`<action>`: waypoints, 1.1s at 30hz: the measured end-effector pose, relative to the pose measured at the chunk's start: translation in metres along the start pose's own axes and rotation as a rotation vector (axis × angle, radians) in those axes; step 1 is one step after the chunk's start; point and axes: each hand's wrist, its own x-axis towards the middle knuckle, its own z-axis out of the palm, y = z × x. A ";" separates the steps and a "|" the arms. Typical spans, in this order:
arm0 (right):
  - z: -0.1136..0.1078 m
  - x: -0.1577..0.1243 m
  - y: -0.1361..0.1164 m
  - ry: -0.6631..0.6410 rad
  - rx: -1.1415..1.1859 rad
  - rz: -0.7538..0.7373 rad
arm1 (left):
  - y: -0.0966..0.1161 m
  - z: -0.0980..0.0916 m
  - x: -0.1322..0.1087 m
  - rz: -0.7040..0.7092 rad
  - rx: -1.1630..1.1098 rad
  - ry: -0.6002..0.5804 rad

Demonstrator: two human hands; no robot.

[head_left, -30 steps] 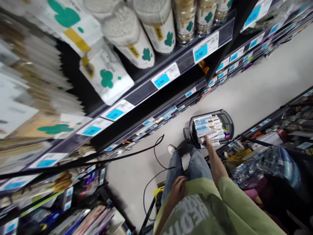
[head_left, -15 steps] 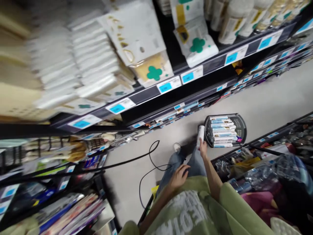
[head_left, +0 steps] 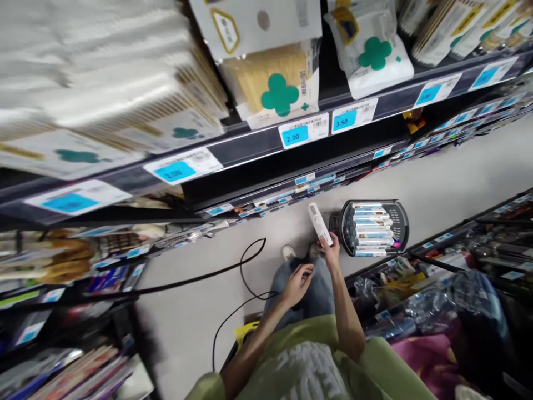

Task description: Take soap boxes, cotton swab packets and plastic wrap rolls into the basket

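Note:
My right hand [head_left: 330,250] grips the lower end of a long white packaged roll [head_left: 318,221], which is tilted with its upper end to the left. Printing shows on the roll, but is too small to read. My left hand [head_left: 298,282] hovers in front of my legs with loosely bent fingers and nothing visible in them. To the right of my right hand, a dark shopping basket [head_left: 402,222] stands on the floor. Several similar white rolls [head_left: 372,229] lie in it side by side, with a small purple item [head_left: 395,243] at their right ends.
A shelf of clear-wrapped packs with green clover marks [head_left: 280,95] fills the top, price tags [head_left: 303,131] along its edge. Bagged goods [head_left: 433,300] line the right rack. A black cable [head_left: 200,281] crosses the aisle floor [head_left: 183,333]. A yellow object [head_left: 245,331] is near my left arm.
My right hand has moved left, away from the basket, and the white roll has swung from nearly upright to leaning left. My left hand has shifted slightly left and up. The view has moved nearer the shelf.

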 end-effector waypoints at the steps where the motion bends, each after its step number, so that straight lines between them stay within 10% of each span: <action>1: -0.004 0.012 -0.001 0.010 -0.017 -0.029 | -0.007 0.006 0.010 -0.018 -0.018 0.005; 10: 0.017 0.141 0.044 0.137 0.278 -0.212 | -0.124 0.069 0.144 -0.169 -0.391 0.181; 16: 0.051 0.209 0.089 0.213 0.495 -0.191 | -0.187 0.057 0.225 -0.124 -0.422 0.281; 26: 0.071 0.280 0.109 0.510 0.268 -0.499 | -0.211 0.035 0.311 0.139 -0.374 0.426; 33: 0.074 0.296 0.139 0.490 0.295 -0.642 | -0.217 0.026 0.325 0.269 -0.359 0.485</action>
